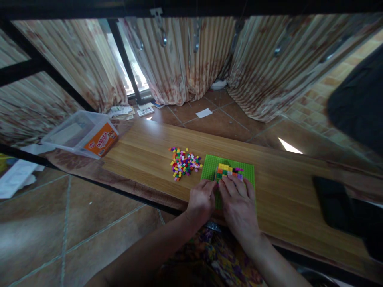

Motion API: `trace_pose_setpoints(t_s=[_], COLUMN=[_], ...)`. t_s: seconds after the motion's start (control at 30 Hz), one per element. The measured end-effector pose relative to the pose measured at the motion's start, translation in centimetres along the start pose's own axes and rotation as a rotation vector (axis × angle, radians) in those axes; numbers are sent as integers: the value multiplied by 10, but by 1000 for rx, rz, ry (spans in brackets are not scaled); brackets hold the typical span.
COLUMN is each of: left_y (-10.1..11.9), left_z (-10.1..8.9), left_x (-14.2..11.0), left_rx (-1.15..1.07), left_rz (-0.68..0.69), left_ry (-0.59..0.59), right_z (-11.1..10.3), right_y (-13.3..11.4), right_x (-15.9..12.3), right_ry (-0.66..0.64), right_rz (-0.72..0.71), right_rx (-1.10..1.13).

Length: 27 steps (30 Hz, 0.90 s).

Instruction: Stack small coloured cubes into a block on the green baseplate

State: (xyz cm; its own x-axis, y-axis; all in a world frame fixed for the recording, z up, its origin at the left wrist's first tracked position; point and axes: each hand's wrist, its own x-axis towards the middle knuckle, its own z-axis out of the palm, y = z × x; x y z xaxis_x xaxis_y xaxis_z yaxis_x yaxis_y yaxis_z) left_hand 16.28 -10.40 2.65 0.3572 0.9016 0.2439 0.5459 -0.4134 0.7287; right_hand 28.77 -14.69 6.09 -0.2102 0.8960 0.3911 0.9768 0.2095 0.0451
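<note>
A green studded baseplate [250, 172] lies on the wooden board close to my body. Rows of small coloured building bricks [225, 167] in yellow, green, orange and purple are set on it. My left hand [202, 201] is at the plate's left side, its fingers closed and their tips against the near left corner of the bricks. Whatever those fingertips hold is hidden. Over the near side of the bricks lies my right hand [237, 197], palm down, its fingers stretched out and slightly apart. It covers part of the bricks and plate.
Left of the plate is a loose pile of small coloured bricks [184, 163]. A clear plastic box [79, 133] with an orange label stands at the board's left end. On the right lies a dark flat object [332, 203]. Curtains [185, 59] hang beyond the tiled floor.
</note>
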Motion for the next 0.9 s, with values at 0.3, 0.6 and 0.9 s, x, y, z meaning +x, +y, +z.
trace_pose_setpoints(t_s=[0.3,0.6,0.9], left_y=[3,-45,-59], left_z=[-7,-58,-62], left_x=[-3,-17,21], left_rx=[-44,198,411], left_rz=[-3,-172,-138], left_ry=[-22,108,39], right_z=[3,10,6], right_y=[5,-9,-46], right_x=[-2,-20,-48], right_ry=[19,326,330], right_rz=[6,168,134], right_rx=[4,186,423])
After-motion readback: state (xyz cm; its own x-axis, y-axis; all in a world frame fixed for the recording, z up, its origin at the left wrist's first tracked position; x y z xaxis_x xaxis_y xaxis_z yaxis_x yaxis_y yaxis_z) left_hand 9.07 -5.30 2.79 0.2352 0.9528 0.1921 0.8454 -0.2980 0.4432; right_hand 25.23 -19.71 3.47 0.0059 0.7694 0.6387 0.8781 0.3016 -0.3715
